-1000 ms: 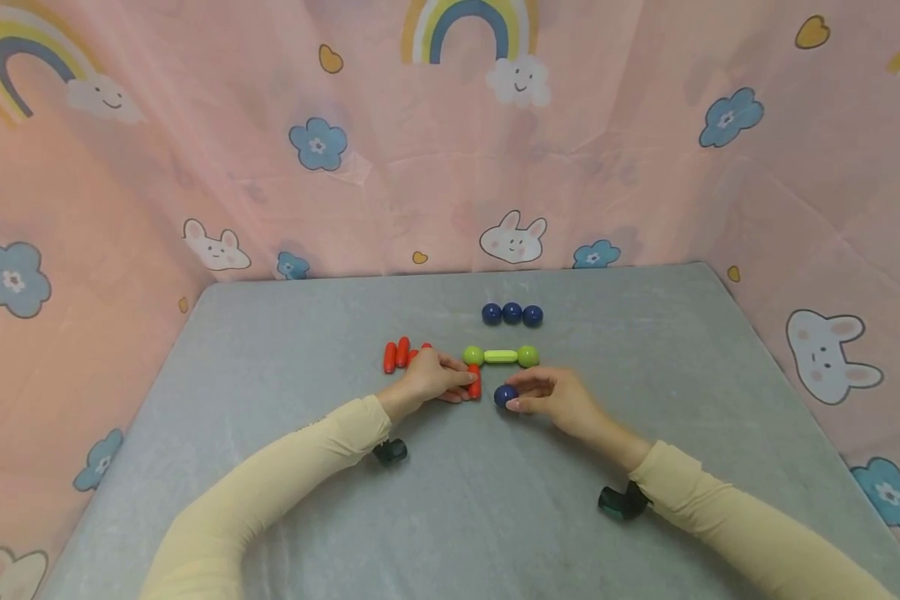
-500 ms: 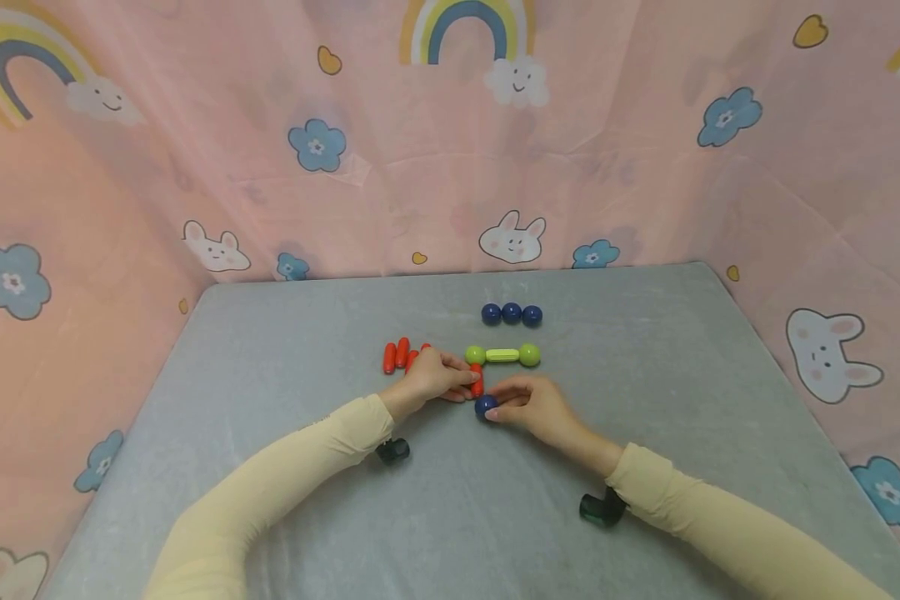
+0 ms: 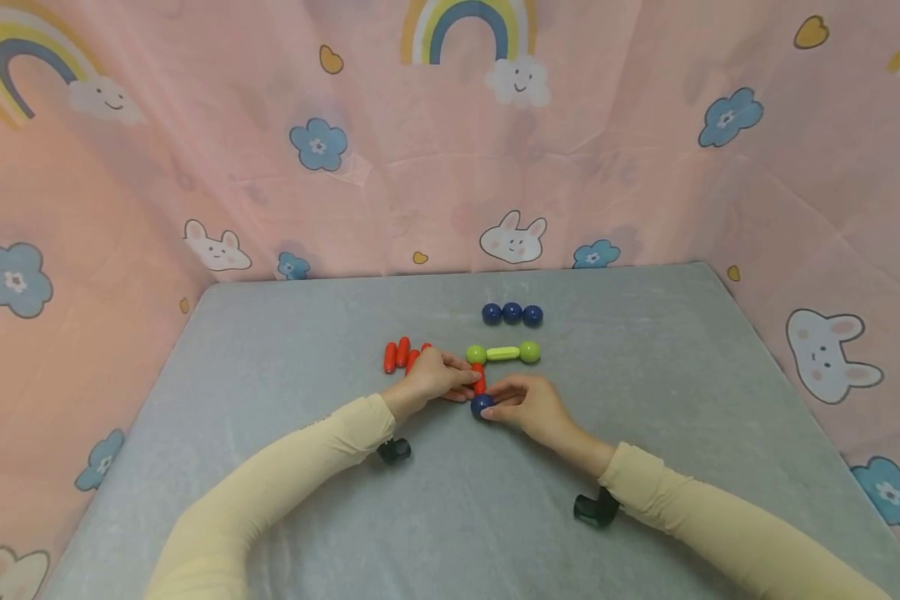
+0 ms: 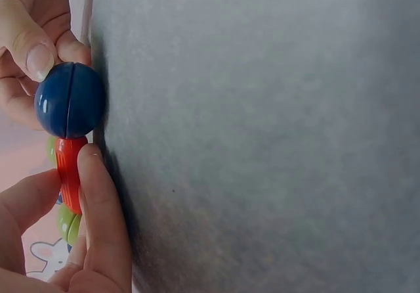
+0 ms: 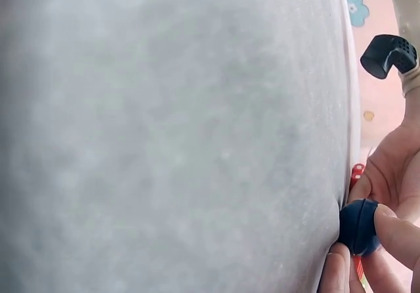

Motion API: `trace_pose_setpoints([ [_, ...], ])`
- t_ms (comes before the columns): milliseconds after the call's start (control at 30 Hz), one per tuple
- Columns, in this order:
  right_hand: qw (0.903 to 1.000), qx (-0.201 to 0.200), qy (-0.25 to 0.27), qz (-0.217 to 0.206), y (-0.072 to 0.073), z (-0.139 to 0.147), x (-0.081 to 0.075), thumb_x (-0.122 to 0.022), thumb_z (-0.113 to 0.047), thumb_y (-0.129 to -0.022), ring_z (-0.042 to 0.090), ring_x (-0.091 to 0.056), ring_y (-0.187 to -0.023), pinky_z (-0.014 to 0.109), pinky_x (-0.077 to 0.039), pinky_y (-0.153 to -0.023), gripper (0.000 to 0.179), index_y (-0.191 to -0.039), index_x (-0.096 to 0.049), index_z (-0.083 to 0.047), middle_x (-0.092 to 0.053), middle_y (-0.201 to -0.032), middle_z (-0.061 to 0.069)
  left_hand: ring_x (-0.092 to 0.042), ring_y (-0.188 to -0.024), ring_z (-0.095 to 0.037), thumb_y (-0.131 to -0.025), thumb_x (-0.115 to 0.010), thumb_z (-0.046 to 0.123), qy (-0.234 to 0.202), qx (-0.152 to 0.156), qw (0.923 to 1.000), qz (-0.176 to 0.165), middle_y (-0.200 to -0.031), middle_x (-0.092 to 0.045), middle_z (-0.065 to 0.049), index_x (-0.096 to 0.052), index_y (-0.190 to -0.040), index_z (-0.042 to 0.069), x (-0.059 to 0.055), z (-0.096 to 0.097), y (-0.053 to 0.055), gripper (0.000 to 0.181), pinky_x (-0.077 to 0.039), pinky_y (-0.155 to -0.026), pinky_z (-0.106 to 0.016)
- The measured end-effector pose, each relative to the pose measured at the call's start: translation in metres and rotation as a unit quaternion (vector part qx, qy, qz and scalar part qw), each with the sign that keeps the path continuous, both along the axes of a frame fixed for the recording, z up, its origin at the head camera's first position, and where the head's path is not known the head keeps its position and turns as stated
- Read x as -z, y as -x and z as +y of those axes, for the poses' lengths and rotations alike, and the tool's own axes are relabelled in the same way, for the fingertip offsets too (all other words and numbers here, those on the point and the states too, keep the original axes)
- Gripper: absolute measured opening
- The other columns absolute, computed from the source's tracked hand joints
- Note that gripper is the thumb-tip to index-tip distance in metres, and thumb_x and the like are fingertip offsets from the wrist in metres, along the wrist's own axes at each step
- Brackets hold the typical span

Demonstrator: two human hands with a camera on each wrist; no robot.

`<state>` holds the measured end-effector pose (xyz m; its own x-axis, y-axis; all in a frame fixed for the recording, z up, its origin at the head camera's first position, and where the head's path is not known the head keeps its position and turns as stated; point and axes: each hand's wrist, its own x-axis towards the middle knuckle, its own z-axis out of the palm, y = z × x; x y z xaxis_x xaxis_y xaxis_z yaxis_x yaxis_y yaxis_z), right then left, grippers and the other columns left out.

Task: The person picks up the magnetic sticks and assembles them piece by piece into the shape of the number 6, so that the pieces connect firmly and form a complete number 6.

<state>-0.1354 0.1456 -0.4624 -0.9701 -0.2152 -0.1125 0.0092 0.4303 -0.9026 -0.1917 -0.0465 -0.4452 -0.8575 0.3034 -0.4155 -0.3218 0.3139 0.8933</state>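
My left hand [image 3: 437,377] pinches a red rod [image 4: 69,168] between thumb and fingers. At its far end the rod meets a green ball [image 3: 476,355], which a green rod [image 3: 503,354] links to a second green ball [image 3: 530,352]. With thumb and fingertips, my right hand [image 3: 532,408] holds a dark blue ball [image 4: 69,101] against the near end of the red rod. Ball and rod touch in the left wrist view. From the right wrist, the blue ball [image 5: 359,226] covers most of the red rod.
Three dark blue balls [image 3: 512,313] stand in a row farther back on the grey cloth-covered table [image 3: 330,517]. Several loose red rods [image 3: 390,358] lie left of my left hand, some partly hidden by it. A pink patterned curtain [image 3: 390,200] encloses the back and sides.
My right hand has brought the blue ball leftward and slightly nearer, up to the red rod's near end. The green pieces have shifted slightly; my left hand stays nearly still on the red rod.
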Motion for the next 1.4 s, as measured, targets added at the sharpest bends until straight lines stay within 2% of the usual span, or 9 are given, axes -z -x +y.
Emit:
trace_pose_setpoints([
  [367, 1.0000, 0.000, 0.004, -0.002, 0.000, 0.001, -0.001, -0.084, -0.015, -0.078, 0.020, -0.074, -0.085, 0.024, -0.057, -0.072, 0.033, -0.106, -0.073, -0.001, -0.076, -0.098, 0.017, -0.070, -0.061, -0.011, -0.088, -0.075, 0.011, 0.001, -0.001, 1.0000, 0.002, -0.084, -0.077, -0.017, -0.073, -0.101, -0.003, 0.001, 0.000, 0.000, 0.019, -0.061, -0.065, -0.029],
  [667, 1.0000, -0.005, -0.001, -0.001, 0.000, -0.001, -0.001, -0.084, -0.014, -0.078, 0.014, -0.073, -0.081, 0.020, -0.055, -0.069, 0.032, -0.105, -0.073, -0.001, -0.076, -0.097, 0.015, -0.070, -0.062, -0.011, -0.088, -0.074, 0.012, 0.007, 0.007, 0.9999, 0.012, -0.085, -0.077, -0.017, -0.073, -0.101, -0.003, 0.001, -0.001, 0.001, 0.020, -0.061, -0.066, -0.029],
  [1000, 0.9999, -0.008, 0.003, 0.006, 0.000, -0.001, -0.001, -0.084, -0.013, -0.077, 0.014, -0.073, -0.080, 0.020, -0.055, -0.068, 0.030, -0.102, -0.073, 0.000, -0.076, -0.096, 0.016, -0.070, -0.063, -0.010, -0.089, -0.074, 0.013, 0.010, 0.016, 0.9996, 0.020, -0.088, -0.077, -0.019, -0.072, -0.102, -0.003, 0.002, -0.001, 0.001, 0.021, -0.061, -0.066, -0.029],
  [1200, 1.0000, -0.005, 0.006, 0.004, 0.000, -0.001, -0.001, -0.084, -0.013, -0.077, 0.011, -0.071, -0.078, 0.021, -0.055, -0.068, 0.029, -0.101, -0.073, -0.001, -0.076, -0.095, 0.015, -0.073, -0.068, -0.013, -0.090, -0.072, 0.014, 0.021, 0.027, 0.9989, 0.033, -0.089, -0.077, -0.017, -0.073, -0.105, -0.002, -0.005, -0.008, 0.002, 0.022, -0.061, -0.069, -0.031],
  [1400, 0.9999, -0.007, 0.014, 0.002, 0.001, 0.000, 0.002, -0.085, -0.014, -0.076, 0.008, -0.070, -0.075, 0.021, -0.055, -0.067, 0.030, -0.100, -0.072, 0.000, -0.075, -0.096, 0.017, -0.072, -0.073, -0.013, -0.092, -0.069, 0.018, 0.031, 0.013, 0.9979, 0.056, -0.100, -0.075, -0.020, -0.072, -0.112, 0.000, -0.021, -0.029, 0.012, 0.027, -0.061, -0.075, -0.033],
])
